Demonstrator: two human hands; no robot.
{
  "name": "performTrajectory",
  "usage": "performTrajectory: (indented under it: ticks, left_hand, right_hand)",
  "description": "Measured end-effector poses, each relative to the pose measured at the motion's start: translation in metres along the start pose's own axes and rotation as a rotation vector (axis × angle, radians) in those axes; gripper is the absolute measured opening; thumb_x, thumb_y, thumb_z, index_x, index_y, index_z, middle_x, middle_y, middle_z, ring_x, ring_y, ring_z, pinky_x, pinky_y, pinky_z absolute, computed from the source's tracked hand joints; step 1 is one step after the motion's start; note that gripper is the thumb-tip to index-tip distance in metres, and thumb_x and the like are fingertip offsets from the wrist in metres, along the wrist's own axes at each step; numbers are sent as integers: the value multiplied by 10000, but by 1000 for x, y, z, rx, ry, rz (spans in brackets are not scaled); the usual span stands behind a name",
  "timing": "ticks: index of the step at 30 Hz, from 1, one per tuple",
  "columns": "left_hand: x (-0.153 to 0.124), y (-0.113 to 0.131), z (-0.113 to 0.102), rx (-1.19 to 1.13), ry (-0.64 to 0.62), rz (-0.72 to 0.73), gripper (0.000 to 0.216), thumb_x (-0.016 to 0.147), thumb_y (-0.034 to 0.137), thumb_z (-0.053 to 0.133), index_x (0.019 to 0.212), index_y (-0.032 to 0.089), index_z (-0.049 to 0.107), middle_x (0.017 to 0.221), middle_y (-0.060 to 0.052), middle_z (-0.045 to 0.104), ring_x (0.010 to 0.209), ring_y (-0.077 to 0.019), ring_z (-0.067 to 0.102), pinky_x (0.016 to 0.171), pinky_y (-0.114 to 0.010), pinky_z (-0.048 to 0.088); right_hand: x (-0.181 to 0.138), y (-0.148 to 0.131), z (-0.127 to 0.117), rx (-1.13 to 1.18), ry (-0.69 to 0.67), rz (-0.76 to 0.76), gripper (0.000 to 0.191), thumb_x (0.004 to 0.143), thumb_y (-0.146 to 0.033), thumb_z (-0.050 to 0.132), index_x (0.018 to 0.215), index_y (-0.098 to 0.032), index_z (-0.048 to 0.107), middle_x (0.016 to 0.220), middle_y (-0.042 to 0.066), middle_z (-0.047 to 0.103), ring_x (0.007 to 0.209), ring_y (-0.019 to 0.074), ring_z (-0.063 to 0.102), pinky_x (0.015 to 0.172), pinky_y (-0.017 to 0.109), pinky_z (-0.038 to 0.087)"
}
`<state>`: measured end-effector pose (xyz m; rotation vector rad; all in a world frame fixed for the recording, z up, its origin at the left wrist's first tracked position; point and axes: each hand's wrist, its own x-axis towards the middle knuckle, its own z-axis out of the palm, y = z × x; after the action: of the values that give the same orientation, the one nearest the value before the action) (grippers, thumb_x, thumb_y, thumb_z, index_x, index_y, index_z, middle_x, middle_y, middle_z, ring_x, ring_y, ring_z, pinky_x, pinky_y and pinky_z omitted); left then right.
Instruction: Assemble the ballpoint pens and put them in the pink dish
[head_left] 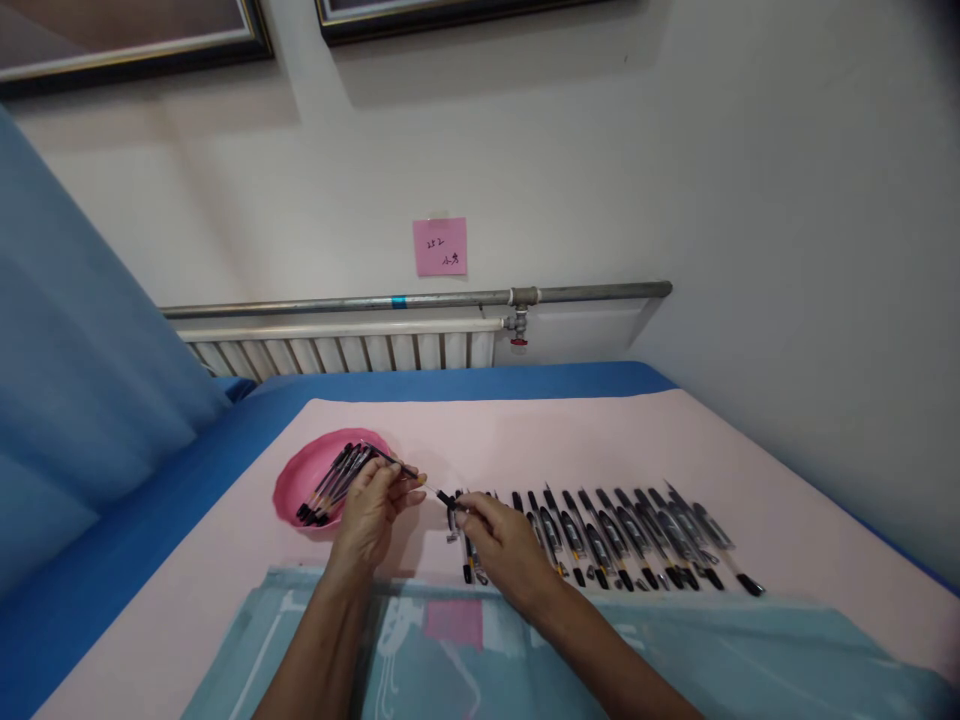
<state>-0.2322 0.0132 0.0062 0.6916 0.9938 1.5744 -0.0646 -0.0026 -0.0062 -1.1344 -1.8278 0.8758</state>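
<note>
My left hand (373, 508) pinches a thin black pen (401, 467) by its barrel, just right of a pink dish (289, 487) that holds several more black pens. My right hand (504, 545) is closed on a small black pen cap (446, 498) at the tip end of that pen. The two hands sit close together above the pink sheet (525, 440). To the right, a row of several black pens (622, 535) lies side by side on the sheet, with my right hand covering its left end.
A pale blue plastic sheet (675, 650) lies along the near edge under my forearms. The pink sheet rests on a blue surface (480, 382). Behind are a white radiator (337, 350), a metal pipe (420, 299), and a pink note (439, 246) on the wall.
</note>
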Motion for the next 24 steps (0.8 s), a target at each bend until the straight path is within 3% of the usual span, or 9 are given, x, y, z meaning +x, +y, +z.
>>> performTrajectory:
  ticks: [7,15,18,21,24]
  left_hand:
    - [1,-1,-1,52,6,38,201,653,272,641,724,157,492,667,1,641,645,-147,642,578,-265,513]
    - [1,-5,1,75,-15,20,220,630,300,656,705,154,509,685,-20,648,629,-148,631,578,-268,502]
    - [-5,-7,5,162,-107,-4,189,625,290,661,685,142,560,740,-41,645,713,-165,620,619,-278,497]
    - [-13,-4,10,292,-280,-22,220,663,303,639,809,139,625,849,-70,638,781,-183,602,645,-287,486]
    - [-15,-2,9,383,-298,-5,266,696,325,605,901,157,620,831,-60,632,696,-158,588,589,-261,457]
  right_hand:
    - [0,-1,-2,-137,30,-81,185,818,-192,435,878,-192,610,817,28,620,775,146,551,692,242,388]
    - [-2,-1,-3,-144,34,-118,187,828,-184,432,907,-197,601,837,32,617,777,141,548,696,244,391]
    - [-2,-1,-3,-125,42,-113,184,822,-192,438,910,-193,599,838,34,616,778,143,547,694,245,393]
    - [-1,-1,-3,-77,74,-71,159,808,-216,456,873,-184,598,788,26,611,734,141,544,662,236,398]
    - [1,0,-5,16,136,-17,157,800,-249,468,870,-177,588,763,16,608,675,127,536,622,219,404]
